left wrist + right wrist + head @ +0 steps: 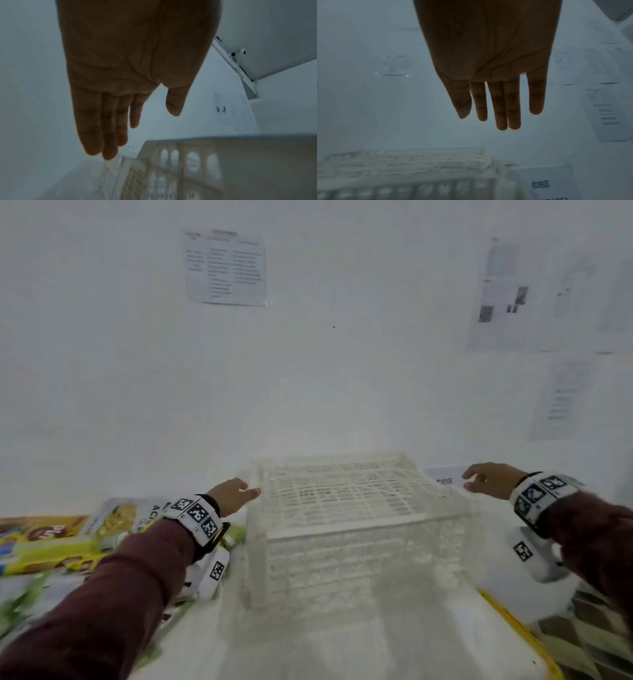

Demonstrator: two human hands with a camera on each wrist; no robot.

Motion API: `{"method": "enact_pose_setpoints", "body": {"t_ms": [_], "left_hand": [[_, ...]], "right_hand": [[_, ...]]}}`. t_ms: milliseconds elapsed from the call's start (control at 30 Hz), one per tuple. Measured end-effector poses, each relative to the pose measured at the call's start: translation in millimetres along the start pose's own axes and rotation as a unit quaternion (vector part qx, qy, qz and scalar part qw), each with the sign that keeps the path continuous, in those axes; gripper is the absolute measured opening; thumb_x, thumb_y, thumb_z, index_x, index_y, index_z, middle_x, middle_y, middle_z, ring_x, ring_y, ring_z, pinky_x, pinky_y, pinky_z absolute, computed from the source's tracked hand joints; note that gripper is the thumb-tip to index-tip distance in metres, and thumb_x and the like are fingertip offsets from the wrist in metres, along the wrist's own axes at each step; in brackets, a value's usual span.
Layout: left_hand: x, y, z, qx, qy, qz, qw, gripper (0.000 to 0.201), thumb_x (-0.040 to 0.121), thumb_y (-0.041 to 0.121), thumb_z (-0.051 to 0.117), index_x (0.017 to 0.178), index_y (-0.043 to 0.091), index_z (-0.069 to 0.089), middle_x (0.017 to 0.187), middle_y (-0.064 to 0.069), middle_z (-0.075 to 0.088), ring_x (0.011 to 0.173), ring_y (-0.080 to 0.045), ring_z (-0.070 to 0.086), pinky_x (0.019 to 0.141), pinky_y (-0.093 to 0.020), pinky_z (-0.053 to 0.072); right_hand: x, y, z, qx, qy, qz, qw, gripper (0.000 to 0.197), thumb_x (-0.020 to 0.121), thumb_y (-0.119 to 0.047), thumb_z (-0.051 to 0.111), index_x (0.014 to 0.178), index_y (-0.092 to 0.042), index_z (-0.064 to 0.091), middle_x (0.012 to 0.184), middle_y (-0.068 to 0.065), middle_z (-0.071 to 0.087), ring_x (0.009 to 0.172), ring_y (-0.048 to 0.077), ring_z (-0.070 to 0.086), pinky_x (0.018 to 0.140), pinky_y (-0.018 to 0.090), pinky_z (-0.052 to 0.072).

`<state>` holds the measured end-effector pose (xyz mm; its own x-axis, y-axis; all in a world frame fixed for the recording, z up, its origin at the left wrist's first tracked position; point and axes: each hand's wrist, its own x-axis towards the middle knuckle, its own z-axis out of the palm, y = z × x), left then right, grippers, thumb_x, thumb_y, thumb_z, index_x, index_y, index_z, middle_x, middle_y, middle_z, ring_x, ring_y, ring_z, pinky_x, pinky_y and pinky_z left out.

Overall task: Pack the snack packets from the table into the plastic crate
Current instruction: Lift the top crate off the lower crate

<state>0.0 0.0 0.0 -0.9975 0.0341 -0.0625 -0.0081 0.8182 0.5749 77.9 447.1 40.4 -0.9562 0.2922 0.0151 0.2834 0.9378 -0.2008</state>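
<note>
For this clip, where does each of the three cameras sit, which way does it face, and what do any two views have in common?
Head: on the head, facing forward and down at the crate, the snack packets, both sleeved arms.
Left wrist: under the wrist, along the open left hand toward the wall; crate below.
Right wrist: likewise along the open right hand; crate and a label card below.
Shared: all three show the crate; neither hand holds anything.

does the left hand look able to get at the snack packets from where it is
Probably yes: the left hand is open and empty beside the white plastic crate, and the yellow and green snack packets lie uncovered just under its forearm.
</note>
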Motion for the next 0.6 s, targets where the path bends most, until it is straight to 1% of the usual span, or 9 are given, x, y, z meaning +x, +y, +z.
{"method": "enact_pose_setpoints", "body": {"t_ms": [100, 167, 267, 333, 367, 433, 467, 533, 600], "left_hand": [[17.6, 2.7, 13.6, -0.004, -0.022, -0.047, 0.999, 0.065, 0.094, 0.044, 0.044, 0.143, 0.004, 0.027, 0.138, -0.016, 0.043, 0.119, -0.032, 0.052, 0.094, -0.035, 0.045], [31.2, 3.1, 21.2, -0.004, -0.037, -0.066, 0.997, 0.068, 0.095, 0.043, 0.044, 0.144, 0.000, 0.024, 0.145, -0.016, 0.036, 0.128, -0.029, 0.044, 0.100, -0.031, 0.039], [42.7, 3.7, 26.4, -0.028, -0.061, -0.089, 0.994, 0.066, 0.092, 0.032, 0.055, 0.140, -0.005, 0.029, 0.144, -0.016, 0.037, 0.131, -0.030, 0.040, 0.106, -0.031, 0.035], [47.6, 2.0, 27.2, -0.049, -0.062, -0.096, 0.992, 0.061, 0.089, 0.028, 0.060, 0.135, -0.005, 0.038, 0.139, -0.016, 0.044, 0.125, -0.032, 0.046, 0.102, -0.033, 0.041], [46.4, 2.8, 25.4, -0.031, -0.058, -0.094, 0.993, 0.053, 0.090, 0.027, 0.060, 0.130, -0.003, 0.043, 0.133, -0.017, 0.048, 0.122, -0.031, 0.049, 0.094, -0.030, 0.043], [46.1, 2.5, 22.3, -0.037, -0.068, -0.086, 0.993, 0.027, 0.091, 0.023, 0.057, 0.106, 0.000, 0.055, 0.108, -0.018, 0.057, 0.099, -0.028, 0.058, 0.071, -0.027, 0.043], [47.1, 1.4, 19.8, -0.049, -0.077, -0.082, 0.992, 0.020, 0.091, 0.021, 0.057, 0.092, 0.001, 0.058, 0.093, -0.015, 0.060, 0.081, -0.023, 0.060, 0.062, -0.025, 0.041], [47.7, -3.6, 16.6, -0.044, -0.059, -0.083, 0.994, 0.028, 0.090, 0.019, 0.059, 0.065, 0.007, 0.055, 0.060, -0.002, 0.055, 0.047, -0.008, 0.052, 0.049, -0.020, 0.036], [45.9, -8.5, 14.5, -0.045, -0.045, -0.095, 0.993, 0.038, 0.090, 0.019, 0.060, 0.053, 0.013, 0.049, 0.042, 0.007, 0.046, 0.035, -0.007, 0.044, 0.040, -0.016, 0.033]], "right_hand": [[30.9, 9.1, -0.9, -0.015, -0.011, 0.025, 1.000, 0.038, 0.094, -0.034, 0.048, 0.124, -0.011, 0.052, 0.126, 0.010, 0.056, 0.118, 0.024, 0.050, 0.098, 0.026, 0.035], [52.5, 12.3, -0.2, -0.047, -0.029, 0.033, 0.998, 0.034, 0.094, -0.035, 0.048, 0.117, -0.012, 0.056, 0.121, 0.009, 0.057, 0.112, 0.022, 0.053, 0.093, 0.023, 0.036], [77.7, 11.1, 4.8, -0.073, -0.079, 0.038, 0.993, 0.025, 0.097, -0.037, 0.041, 0.097, -0.013, 0.050, 0.096, 0.003, 0.054, 0.069, 0.010, 0.051, 0.062, 0.018, 0.038], [95.7, 7.8, 13.1, -0.061, -0.122, 0.045, 0.990, 0.031, 0.098, -0.038, 0.035, 0.096, -0.010, 0.048, 0.083, 0.001, 0.053, 0.057, 0.008, 0.045, 0.052, 0.015, 0.034], [102.9, 6.7, 18.1, -0.049, -0.154, 0.048, 0.986, 0.032, 0.098, -0.039, 0.035, 0.098, -0.009, 0.049, 0.077, 0.000, 0.052, 0.056, 0.009, 0.045, 0.048, 0.015, 0.035], [117.6, 5.7, 28.8, -0.030, -0.194, 0.034, 0.980, 0.036, 0.098, -0.039, 0.037, 0.090, -0.009, 0.053, 0.072, 0.000, 0.051, 0.056, 0.012, 0.048, 0.045, 0.016, 0.038], [125.8, 4.4, 34.7, -0.027, -0.208, 0.013, 0.978, 0.037, 0.098, -0.038, 0.038, 0.082, -0.010, 0.055, 0.070, 0.000, 0.051, 0.056, 0.013, 0.049, 0.050, 0.018, 0.040], [141.3, 5.5, 45.0, -0.006, -0.200, -0.044, 0.979, 0.042, 0.098, -0.034, 0.042, 0.062, -0.013, 0.048, 0.056, 0.000, 0.046, 0.045, 0.011, 0.045, 0.055, 0.020, 0.038], [155.4, 6.8, 48.8, 0.020, -0.181, -0.082, 0.980, 0.049, 0.096, -0.030, 0.047, 0.052, -0.014, 0.036, 0.041, -0.003, 0.035, 0.034, 0.010, 0.036, 0.049, 0.019, 0.034]]}}
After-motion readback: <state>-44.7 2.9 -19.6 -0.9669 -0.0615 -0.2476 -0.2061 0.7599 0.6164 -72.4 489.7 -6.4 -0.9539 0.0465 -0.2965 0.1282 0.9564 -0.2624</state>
